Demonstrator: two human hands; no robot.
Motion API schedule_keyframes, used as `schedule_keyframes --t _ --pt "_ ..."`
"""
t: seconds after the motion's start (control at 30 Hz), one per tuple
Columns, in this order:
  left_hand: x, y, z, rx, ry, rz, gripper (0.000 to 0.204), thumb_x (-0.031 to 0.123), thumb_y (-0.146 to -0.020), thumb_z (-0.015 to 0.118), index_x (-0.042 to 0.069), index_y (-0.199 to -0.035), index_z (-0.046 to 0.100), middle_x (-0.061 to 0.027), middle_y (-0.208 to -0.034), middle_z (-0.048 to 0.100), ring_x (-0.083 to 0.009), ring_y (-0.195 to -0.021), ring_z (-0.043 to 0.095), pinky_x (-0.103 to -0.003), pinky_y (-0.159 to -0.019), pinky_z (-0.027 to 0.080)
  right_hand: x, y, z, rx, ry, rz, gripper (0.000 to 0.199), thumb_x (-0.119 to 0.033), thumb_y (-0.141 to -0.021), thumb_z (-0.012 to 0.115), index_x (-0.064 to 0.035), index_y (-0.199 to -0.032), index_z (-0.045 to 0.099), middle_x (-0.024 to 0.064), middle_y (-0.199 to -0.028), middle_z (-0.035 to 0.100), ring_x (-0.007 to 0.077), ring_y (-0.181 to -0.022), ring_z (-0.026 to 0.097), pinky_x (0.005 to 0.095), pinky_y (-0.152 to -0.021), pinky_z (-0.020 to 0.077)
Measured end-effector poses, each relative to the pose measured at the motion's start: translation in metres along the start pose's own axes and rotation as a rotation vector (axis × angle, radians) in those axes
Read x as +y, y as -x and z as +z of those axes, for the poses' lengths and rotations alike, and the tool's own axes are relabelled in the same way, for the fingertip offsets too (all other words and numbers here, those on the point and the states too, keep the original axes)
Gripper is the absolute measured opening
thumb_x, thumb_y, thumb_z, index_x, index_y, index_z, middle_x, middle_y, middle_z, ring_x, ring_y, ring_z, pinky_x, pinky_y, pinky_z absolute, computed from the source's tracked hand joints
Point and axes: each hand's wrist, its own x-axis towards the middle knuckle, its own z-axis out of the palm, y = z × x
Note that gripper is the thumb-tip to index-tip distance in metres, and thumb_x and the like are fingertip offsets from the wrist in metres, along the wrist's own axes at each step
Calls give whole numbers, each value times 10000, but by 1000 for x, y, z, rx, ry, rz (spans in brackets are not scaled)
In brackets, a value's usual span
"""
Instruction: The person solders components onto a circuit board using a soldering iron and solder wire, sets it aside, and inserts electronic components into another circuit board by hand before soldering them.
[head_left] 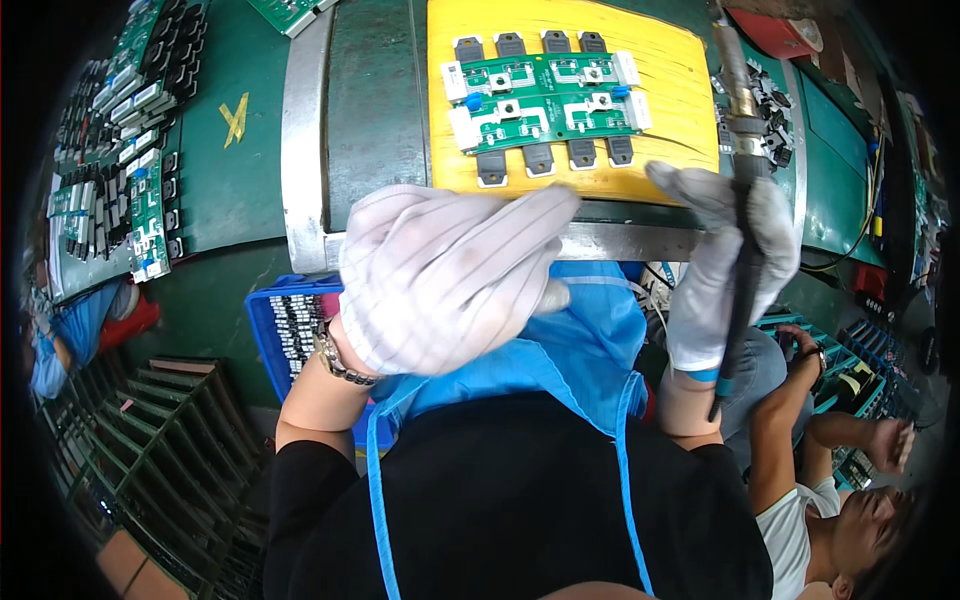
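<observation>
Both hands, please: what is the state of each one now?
Left hand: palm hidden; grip cannot be told.
Right hand: holding a metal-barrelled, black-handled tool.

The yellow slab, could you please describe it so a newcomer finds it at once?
Start at the green workbench across the top. Near its middle lies the yellow slab, carrying green circuitry with black components. Unlike the small yellow tape cross to its left, it is far broader.
</observation>
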Motion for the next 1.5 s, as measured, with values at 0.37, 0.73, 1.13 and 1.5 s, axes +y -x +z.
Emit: schedule_keyframes --t 0.37,0.73,1.13,1.5 --pt "-18 -19 -37 216 -212 -225 166 116 -779 786 69 -929 734 -47 -870 712 -191 -743 600 -307 -670 486 -29 3 -32 344 -13 216 695 -579 -945 529 54 -1227 468 166 -745 586 195 -555 570 295 -464 484" --pt "-10 12 -13 15 -128 -125 192 228 -858 710 135 -1013 645 -40 -1090 722 -200 -840 655 -334 -772 470 3 10 -13 236 567 -119 471 -349 -1005 563 40 -1252 464 217 -1141 614 216 -912 654 379 -975 463" --pt "-7 11 -10 -16 -116 -115 191 298 -870 697 141 -974 665 -30 -1083 728 -200 -823 647 -332 -777 470 -8 7 -10 16 368 145 462 -302 -1044 481 43 -1333 377 218 -1019 678 271 -945 692 378 -973 476" --pt "-8 17 -10 -30 -141 -118 302 245 -747 793 163 -1011 673 6 -1130 702 -158 -862 651 -299 -767 467 4 -13 7 -1 587 -85 387 -195 -1027 519 29 -1328 426 216 -1275 571 317 -1012 694 374 -918 550"
